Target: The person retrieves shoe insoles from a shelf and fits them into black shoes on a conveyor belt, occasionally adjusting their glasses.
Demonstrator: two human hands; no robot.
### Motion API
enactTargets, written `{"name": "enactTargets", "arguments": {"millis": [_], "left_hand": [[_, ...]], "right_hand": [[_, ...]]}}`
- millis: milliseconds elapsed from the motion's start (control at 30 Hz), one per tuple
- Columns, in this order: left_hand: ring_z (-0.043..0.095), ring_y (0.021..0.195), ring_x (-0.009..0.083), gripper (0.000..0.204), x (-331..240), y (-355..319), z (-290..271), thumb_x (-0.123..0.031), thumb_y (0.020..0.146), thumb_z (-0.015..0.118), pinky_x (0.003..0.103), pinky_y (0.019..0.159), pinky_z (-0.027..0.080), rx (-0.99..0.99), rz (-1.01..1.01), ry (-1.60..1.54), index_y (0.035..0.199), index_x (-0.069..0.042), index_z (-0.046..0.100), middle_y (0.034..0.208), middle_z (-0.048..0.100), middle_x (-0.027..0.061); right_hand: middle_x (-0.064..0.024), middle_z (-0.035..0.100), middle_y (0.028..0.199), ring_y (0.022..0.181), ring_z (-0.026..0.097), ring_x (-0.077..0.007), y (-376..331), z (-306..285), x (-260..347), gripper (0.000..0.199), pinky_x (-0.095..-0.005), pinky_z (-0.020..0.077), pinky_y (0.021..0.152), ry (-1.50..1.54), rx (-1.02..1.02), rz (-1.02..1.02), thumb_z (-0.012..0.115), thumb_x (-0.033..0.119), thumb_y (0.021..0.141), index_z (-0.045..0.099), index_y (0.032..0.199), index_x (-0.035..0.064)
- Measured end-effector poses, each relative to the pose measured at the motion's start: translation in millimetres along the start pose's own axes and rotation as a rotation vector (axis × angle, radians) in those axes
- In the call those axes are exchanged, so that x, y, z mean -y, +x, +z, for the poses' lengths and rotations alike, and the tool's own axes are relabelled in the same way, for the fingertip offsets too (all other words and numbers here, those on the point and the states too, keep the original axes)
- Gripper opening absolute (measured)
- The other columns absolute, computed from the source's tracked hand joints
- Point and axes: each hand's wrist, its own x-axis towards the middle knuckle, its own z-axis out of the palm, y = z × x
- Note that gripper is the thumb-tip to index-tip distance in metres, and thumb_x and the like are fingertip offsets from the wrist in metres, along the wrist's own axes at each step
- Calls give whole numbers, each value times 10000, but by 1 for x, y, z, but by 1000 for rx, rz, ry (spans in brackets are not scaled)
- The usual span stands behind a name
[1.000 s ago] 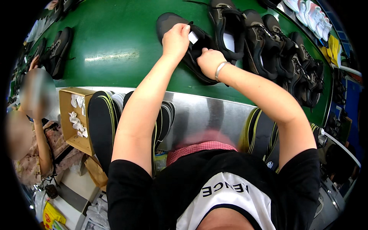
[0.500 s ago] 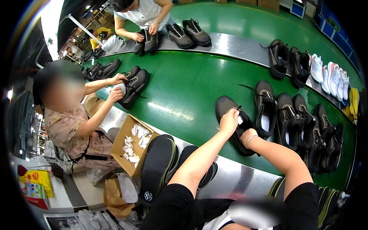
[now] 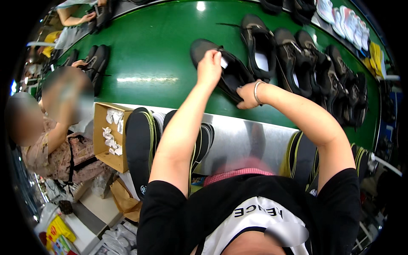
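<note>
A dark grey-brown lace-up shoe lies on the green work surface, its toe pointing away and to the left. My left hand pinches the shoe's tongue by the white label. At the heel, my right hand is closed on the collar, and some of its fingertips are hidden. Between my hands the opening shows a black lining. A matching shoe stands just to the right, with a pale patch inside it.
More dark shoes line up at the right. Dark insole stacks stand upright on the metal ledge, with more insoles at the right. A cardboard box holds crumpled white paper. A co-worker is at the left.
My view has tipped downward, so the shoes appear higher and farther left. My right hand has shifted at the heel and shows more of its fingers. The left hand still pinches the tongue.
</note>
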Motion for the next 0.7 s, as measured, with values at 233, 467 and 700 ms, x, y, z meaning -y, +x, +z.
{"name": "enactTargets", "arguments": {"millis": [233,467,700], "left_hand": [[539,926,327,324,-16,-9,-1,-194,787,531,375,802,419,89,189,8,1056,-16,494,981,561,200],[519,910,331,329,-22,2,-22,42,693,464,391,785,420,44,417,245,999,-71,511,954,550,151],[529,919,283,262,-12,58,-81,-35,723,495,357,792,421,-167,277,703,953,-131,577,947,583,119]], "right_hand": [[-151,510,875,754,584,-305,-2,22,-15,340,-366,498,603,140,-1014,135,519,60,721,412,1044,59],[-148,571,749,745,581,-323,-3,1,-43,169,-413,468,632,248,-1059,47,495,97,738,477,899,47],[-82,562,904,960,486,-290,-32,22,-61,482,-404,436,767,211,-829,352,677,419,621,588,940,70]]}}
